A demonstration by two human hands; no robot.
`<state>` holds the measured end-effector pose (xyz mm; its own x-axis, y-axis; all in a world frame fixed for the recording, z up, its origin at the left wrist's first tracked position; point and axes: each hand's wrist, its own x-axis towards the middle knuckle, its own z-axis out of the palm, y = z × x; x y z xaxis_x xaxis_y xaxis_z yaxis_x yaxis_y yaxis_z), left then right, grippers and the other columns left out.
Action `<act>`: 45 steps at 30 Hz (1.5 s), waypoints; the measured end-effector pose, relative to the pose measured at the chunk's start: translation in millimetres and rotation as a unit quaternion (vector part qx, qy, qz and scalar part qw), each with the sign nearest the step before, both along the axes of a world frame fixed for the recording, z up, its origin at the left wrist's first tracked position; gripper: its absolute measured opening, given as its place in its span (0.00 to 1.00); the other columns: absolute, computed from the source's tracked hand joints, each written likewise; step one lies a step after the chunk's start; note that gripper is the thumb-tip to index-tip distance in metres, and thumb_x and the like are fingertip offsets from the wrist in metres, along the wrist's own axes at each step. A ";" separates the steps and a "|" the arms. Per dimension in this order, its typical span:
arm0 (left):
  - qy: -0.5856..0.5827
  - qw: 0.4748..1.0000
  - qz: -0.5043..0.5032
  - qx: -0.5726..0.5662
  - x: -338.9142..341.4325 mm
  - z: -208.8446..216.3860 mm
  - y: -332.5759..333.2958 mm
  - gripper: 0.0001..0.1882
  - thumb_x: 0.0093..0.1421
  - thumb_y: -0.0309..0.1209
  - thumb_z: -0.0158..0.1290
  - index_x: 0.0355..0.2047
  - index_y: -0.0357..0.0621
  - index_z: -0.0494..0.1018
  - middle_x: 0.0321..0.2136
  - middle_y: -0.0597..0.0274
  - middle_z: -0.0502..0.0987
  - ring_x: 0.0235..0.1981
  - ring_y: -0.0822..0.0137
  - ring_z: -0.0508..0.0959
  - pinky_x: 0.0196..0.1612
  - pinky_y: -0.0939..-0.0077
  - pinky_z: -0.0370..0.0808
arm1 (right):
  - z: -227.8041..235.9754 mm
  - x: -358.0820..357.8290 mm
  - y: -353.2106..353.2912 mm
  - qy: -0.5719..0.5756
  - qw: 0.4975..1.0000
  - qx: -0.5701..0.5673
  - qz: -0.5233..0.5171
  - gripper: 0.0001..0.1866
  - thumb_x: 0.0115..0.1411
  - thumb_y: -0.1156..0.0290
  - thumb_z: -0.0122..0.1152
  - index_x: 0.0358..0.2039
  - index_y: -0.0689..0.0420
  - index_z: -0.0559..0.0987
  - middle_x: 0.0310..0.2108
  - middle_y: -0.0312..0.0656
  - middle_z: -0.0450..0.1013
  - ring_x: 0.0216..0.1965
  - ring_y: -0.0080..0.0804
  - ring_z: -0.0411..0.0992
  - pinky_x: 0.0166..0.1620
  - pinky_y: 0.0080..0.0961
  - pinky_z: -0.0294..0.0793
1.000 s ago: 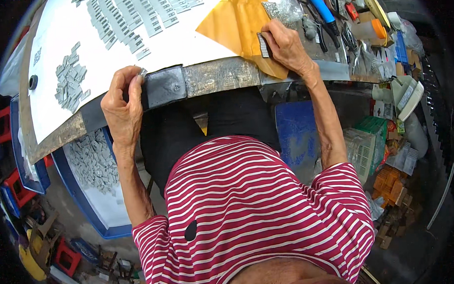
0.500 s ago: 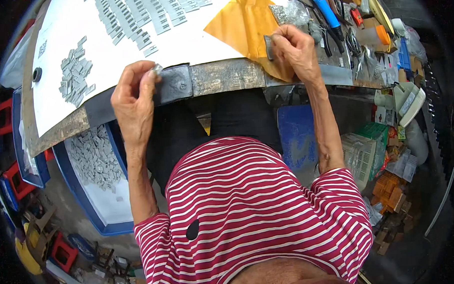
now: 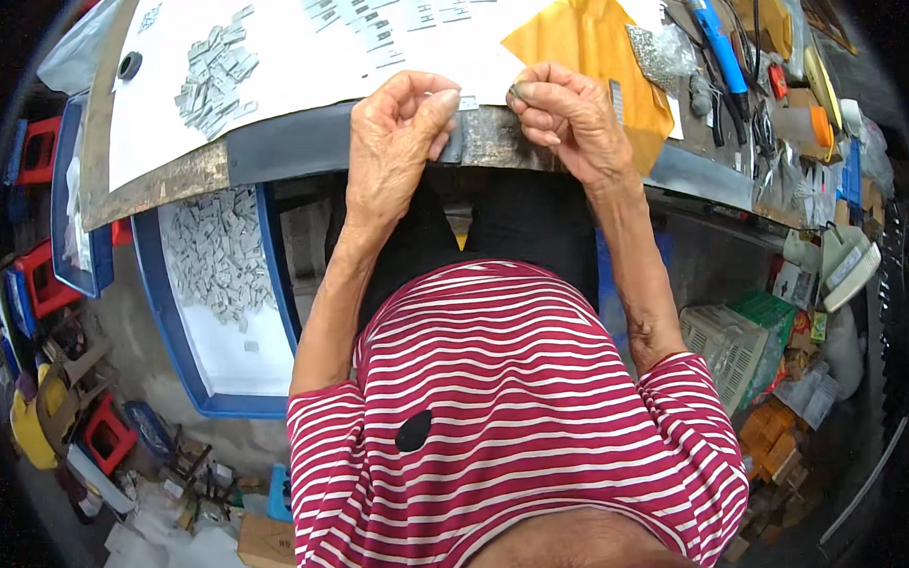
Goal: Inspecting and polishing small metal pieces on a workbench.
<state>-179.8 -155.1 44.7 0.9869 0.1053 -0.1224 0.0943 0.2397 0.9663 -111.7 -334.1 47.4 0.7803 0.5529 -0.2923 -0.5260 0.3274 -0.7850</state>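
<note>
At the front edge of the workbench, my left hand (image 3: 394,136) pinches a small grey metal plate (image 3: 467,102) that juts out past the thumb. A short gap to the right, my right hand (image 3: 579,119) is closed, thumb against curled fingers, with a tiny dark bit at the tips that I cannot make out. Behind the right hand a narrow grey strip (image 3: 616,100) lies on an orange paper envelope (image 3: 576,34). Rows of grey metal plates (image 3: 385,16) cover the white sheet beyond my hands, and a loose pile of plates (image 3: 212,77) lies to the left.
A black ring (image 3: 130,65) sits near the sheet's left edge. Below the bench stands a blue tray (image 3: 181,344) of loose plates. At right are a bag of small metal parts (image 3: 657,52), a blue-handled tool (image 3: 718,42) and cables. Red stools (image 3: 107,433) stand lower left.
My left hand has moved right with its plate, and my right hand has come closer to it. The grey strip has left the right hand and lies on the envelope. The view has shifted.
</note>
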 end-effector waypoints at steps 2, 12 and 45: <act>0.000 1.000 0.002 -0.010 0.9 -1.6 -0.1 0.08 0.57 0.28 0.50 0.34 0.36 0.71 0.20 0.69 0.70 0.18 0.83 0.65 0.21 0.92 0.59 | 0.0 -2.1 7.6 -0.015 1.000 -0.013 -0.008 0.05 0.52 0.79 0.56 0.30 0.65 0.73 0.23 0.41 0.70 0.17 0.16 0.61 0.19 0.10 0.60; -0.035 0.999 -0.017 0.022 2.5 -3.5 0.8 0.09 0.56 0.24 0.49 0.38 0.36 0.70 0.21 0.69 0.71 0.20 0.83 0.68 0.22 0.92 0.64 | -6.2 -6.1 19.7 -0.097 0.993 -0.070 -0.001 0.05 0.52 0.79 0.55 0.30 0.65 0.73 0.20 0.37 0.69 0.15 0.15 0.60 0.17 0.09 0.57; -0.060 0.998 -0.008 0.004 -3.3 -9.0 -9.7 0.07 0.57 0.22 0.47 0.36 0.35 0.69 0.24 0.65 0.73 0.23 0.80 0.72 0.26 0.90 0.68 | -4.7 -15.2 17.9 -0.166 0.975 -0.150 -0.010 0.06 0.48 0.78 0.56 0.29 0.64 0.74 0.18 0.33 0.69 0.15 0.15 0.63 0.17 0.11 0.60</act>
